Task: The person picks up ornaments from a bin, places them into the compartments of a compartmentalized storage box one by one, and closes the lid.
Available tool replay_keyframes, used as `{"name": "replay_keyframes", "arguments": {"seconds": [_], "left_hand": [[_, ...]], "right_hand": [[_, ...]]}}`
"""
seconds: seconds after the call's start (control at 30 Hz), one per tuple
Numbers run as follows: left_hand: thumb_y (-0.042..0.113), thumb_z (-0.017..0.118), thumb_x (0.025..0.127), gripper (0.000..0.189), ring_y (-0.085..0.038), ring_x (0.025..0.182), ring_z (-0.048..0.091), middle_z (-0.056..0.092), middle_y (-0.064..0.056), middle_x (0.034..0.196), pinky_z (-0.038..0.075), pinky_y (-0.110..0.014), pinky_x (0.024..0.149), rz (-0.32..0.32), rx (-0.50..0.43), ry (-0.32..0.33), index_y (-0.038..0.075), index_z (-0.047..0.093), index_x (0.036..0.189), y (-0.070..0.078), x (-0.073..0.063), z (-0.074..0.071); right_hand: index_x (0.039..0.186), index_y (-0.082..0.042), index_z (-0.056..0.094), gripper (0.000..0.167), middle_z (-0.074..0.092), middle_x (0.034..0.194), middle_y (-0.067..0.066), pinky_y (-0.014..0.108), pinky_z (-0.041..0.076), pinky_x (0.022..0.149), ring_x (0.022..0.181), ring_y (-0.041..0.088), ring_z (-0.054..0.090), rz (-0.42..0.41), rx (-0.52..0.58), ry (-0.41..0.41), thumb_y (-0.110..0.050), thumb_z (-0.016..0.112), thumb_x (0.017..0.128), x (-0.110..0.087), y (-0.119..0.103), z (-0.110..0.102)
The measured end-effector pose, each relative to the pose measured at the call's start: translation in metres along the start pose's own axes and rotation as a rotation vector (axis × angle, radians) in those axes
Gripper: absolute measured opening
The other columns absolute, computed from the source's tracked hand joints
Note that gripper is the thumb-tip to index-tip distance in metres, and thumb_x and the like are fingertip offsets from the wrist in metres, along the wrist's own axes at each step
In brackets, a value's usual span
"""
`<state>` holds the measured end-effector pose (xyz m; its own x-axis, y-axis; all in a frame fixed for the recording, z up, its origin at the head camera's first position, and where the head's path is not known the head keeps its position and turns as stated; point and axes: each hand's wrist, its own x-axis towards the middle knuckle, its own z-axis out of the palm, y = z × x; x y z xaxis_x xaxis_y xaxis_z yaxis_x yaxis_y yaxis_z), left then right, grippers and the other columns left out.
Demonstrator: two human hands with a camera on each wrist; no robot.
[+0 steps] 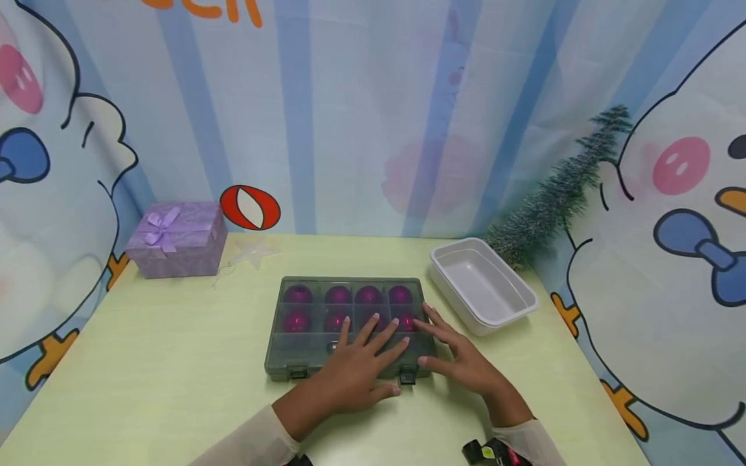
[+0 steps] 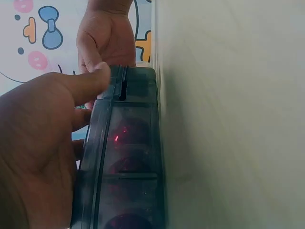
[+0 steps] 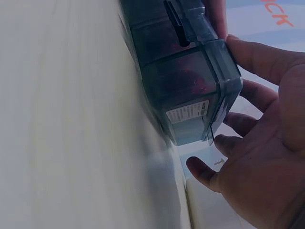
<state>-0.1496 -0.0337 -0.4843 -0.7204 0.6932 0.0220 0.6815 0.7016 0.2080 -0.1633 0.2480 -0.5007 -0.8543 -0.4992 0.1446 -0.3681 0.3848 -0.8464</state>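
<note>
A translucent dark-green compartment box (image 1: pixel 344 346) lies on the table with its lid down. Through the lid, purple-red balls (image 1: pixel 299 294) show in two rows of compartments. My left hand (image 1: pixel 361 369) rests on the front right of the lid, fingers spread, its thumb near the front latch (image 1: pixel 407 374). At the box's right edge is my right hand (image 1: pixel 466 362), its straight fingers reaching onto the lid. In the right wrist view, the fingers of that hand (image 3: pixel 262 129) lie alongside the box corner, which bears a white label (image 3: pixel 188 111).
Right of the box stands a white plastic tub (image 1: pixel 484 285), close to the right hand. A small artificial pine tree (image 1: pixel 559 194) leans behind it. At the back left are a purple gift box (image 1: pixel 177 239) and a pale star ornament (image 1: pixel 254 251). A printed curtain (image 1: pixel 361 116) borders the table.
</note>
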Motion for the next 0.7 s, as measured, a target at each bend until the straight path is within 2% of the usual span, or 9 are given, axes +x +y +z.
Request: {"name": "replay_keyframes", "arguments": {"seconds": [0.13, 0.3, 0.4, 0.5, 0.7], "left_hand": [[0.068, 0.058, 0.105, 0.084, -0.04, 0.173, 0.008, 0.013, -0.001, 0.187, 0.011, -0.084, 0.129, 0.016, 0.028, -0.016, 0.036, 0.024, 0.175, -0.001, -0.001, 0.003], [0.069, 0.057, 0.105, 0.086, -0.039, 0.174, 0.006, 0.012, -0.001, 0.187, 0.01, -0.084, 0.129, 0.015, 0.05, -0.021, 0.037, 0.021, 0.176, -0.001, -0.001, 0.006], [0.069, 0.059, 0.104, 0.087, -0.038, 0.174, 0.006, 0.011, -0.001, 0.187, 0.01, -0.084, 0.129, 0.019, 0.063, -0.016, 0.039, 0.019, 0.176, -0.002, -0.001, 0.008], [0.069, 0.06, 0.103, 0.088, -0.037, 0.174, 0.006, 0.01, 0.0, 0.187, 0.011, -0.084, 0.129, 0.021, 0.082, -0.015, 0.04, 0.019, 0.175, -0.003, -0.001, 0.009], [0.068, 0.062, 0.103, 0.086, -0.037, 0.174, 0.008, 0.011, 0.0, 0.187, 0.013, -0.086, 0.127, 0.017, 0.1, -0.016, 0.042, 0.022, 0.175, -0.001, 0.0, 0.009]], "right_hand": [[0.168, -0.009, 0.043, 0.078, 0.008, 0.185, 0.021, 0.087, 0.018, 0.124, 0.169, 0.055, 0.003, 0.009, 0.009, -0.015, -0.016, 0.081, 0.1, 0.0, 0.0, 0.002], [0.175, -0.01, 0.025, 0.114, -0.009, 0.185, 0.02, 0.087, 0.018, 0.124, 0.169, 0.055, -0.007, 0.031, -0.026, -0.06, -0.019, 0.096, 0.085, 0.001, 0.003, 0.007], [0.176, -0.011, 0.015, 0.133, -0.019, 0.183, 0.02, 0.085, 0.021, 0.125, 0.168, 0.055, -0.011, 0.044, -0.056, -0.059, -0.022, 0.102, 0.076, 0.002, 0.004, 0.012], [0.177, -0.01, 0.011, 0.14, -0.024, 0.182, 0.021, 0.084, 0.022, 0.124, 0.168, 0.056, -0.013, 0.044, -0.08, -0.046, -0.023, 0.104, 0.073, 0.003, 0.004, 0.015], [0.176, -0.006, 0.006, 0.143, -0.028, 0.179, 0.025, 0.088, 0.021, 0.122, 0.165, 0.061, -0.016, 0.038, -0.106, -0.037, -0.022, 0.104, 0.074, 0.003, 0.006, 0.017]]}}
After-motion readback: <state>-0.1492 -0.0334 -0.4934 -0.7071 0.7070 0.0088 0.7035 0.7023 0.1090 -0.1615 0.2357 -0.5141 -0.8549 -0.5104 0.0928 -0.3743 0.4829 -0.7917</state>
